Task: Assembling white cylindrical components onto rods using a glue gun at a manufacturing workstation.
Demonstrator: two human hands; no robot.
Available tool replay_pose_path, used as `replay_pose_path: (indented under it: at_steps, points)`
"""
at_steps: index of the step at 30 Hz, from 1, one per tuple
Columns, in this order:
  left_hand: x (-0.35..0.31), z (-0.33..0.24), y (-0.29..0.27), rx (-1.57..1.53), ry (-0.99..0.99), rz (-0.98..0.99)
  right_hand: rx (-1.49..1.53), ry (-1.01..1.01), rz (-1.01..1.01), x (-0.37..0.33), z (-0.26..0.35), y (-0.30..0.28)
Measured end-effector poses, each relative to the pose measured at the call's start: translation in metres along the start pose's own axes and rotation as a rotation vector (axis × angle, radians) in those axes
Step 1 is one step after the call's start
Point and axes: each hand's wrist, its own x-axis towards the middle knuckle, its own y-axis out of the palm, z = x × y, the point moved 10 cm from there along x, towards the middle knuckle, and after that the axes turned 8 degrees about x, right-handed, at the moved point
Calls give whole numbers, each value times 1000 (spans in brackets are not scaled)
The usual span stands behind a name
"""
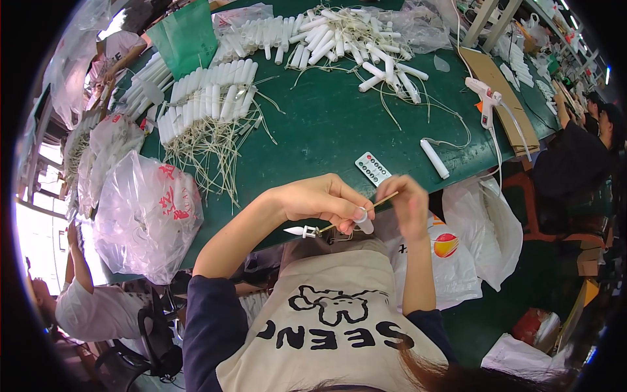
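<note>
My left hand [323,201] is closed, with thumb and fingers pinching a short white tube [366,225], partly hidden by the fingers, and a thin yellowish wire. One end of the wire carries a white flame-shaped bulb piece [302,231], sticking out below the left wrist. The other end reaches across to my right hand [408,206], whose fingers are smeared by motion around the wire tip; its grip cannot be made out. Just beyond the hands, a small white remote control [372,169] lies on the green table [300,144].
Rows of white candle tubes with loose wires [212,95] lie at left, a heap of them [326,39] farther back. A glue gun [484,101] and a single tube [434,159] are at right. Plastic bags [150,215] crowd the table's left edge. Other people work nearby.
</note>
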Motion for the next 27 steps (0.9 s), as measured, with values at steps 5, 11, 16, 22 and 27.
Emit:
replay_pose_path:
  at_steps: [5, 11, 16, 22, 27]
  points:
    - [-7, 5, -8, 1, -34, -59, -1304, -277, -335, 27, 34, -14]
    - [-16, 4, -21, -33, -12, -132, -1603, -74, -361, 37, 7, -18]
    - [-17, 6, -27, -41, 10, -145, -1566, 15, -357, 34, 1, -25]
    - [-13, 9, -23, -52, -22, -106, -1529, -4, -282, 32, 0, -21]
    - [-13, 5, -13, -1, -35, -96, -1397, -53, -331, 28, 5, -22]
